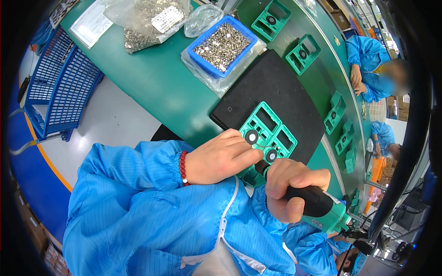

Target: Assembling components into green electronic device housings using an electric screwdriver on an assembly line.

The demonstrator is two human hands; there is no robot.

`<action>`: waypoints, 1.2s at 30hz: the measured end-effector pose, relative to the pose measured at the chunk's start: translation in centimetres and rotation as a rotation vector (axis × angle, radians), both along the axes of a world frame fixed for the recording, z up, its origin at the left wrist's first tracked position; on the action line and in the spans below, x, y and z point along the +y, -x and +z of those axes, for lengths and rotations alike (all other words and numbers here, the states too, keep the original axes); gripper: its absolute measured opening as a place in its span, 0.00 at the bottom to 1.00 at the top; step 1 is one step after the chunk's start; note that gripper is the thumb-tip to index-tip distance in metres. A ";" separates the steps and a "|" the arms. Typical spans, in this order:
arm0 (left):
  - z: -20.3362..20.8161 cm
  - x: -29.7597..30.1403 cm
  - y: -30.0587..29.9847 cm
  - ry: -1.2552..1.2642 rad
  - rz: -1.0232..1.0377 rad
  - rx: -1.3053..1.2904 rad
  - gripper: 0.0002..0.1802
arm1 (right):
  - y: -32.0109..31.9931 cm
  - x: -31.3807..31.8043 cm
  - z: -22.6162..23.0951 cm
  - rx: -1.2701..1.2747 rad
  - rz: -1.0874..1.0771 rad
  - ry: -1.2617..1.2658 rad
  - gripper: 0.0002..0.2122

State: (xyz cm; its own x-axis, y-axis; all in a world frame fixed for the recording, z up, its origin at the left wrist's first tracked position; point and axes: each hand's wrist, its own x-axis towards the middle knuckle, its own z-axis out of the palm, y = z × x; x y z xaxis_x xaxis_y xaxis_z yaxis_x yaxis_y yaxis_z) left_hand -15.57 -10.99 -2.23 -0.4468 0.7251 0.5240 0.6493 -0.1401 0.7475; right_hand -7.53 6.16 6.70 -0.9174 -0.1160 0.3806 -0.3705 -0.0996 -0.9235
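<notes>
A green plastic frame (271, 126) with rectangular cut-outs lies on a black mat (271, 87) at the near edge of the green bench. My left hand (221, 157) rests on the frame's near corner, fingers beside a small round disc (251, 136) set in it. My right hand (290, 186) grips a black and green electric screwdriver (322, 204), its tip down at a second round part (271, 156) on the frame. A red bead bracelet (183, 168) sits on my left wrist.
A blue tray (206, 64) of small metal parts stands left of the mat, with plastic bags of parts (147, 20) behind it. More green frames (301, 54) lie along the conveyor. Blue crates (60, 87) stand on the floor at left. Other workers in blue coats (368, 60) sit at right.
</notes>
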 end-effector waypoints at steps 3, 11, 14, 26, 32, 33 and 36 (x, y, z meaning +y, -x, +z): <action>-0.4 0.0 -0.1 -0.005 -0.046 -0.048 0.11 | -0.1 0.1 0.0 -0.004 -0.016 -0.002 0.20; -1.0 0.4 -0.3 -0.061 -0.037 -0.030 0.14 | 0.4 -1.9 -0.8 0.099 -0.239 0.023 0.16; -1.4 0.7 -0.5 -0.096 0.015 -0.107 0.15 | 0.4 -1.7 -0.8 0.084 -0.225 0.029 0.16; -1.1 0.9 -0.4 -0.062 0.027 -0.168 0.35 | 0.3 -1.3 -1.0 0.113 -0.248 0.030 0.16; -1.3 1.1 -0.6 -0.100 0.033 -0.211 0.39 | 0.3 -1.6 -0.8 0.110 -0.255 0.042 0.17; -1.3 1.0 -0.7 -0.097 0.036 -0.231 0.39 | 0.2 -1.1 -0.7 0.110 -0.253 0.042 0.17; -1.2 0.8 -0.8 -0.095 0.043 -0.268 0.39 | -0.1 0.1 -0.4 0.002 -0.055 0.046 0.19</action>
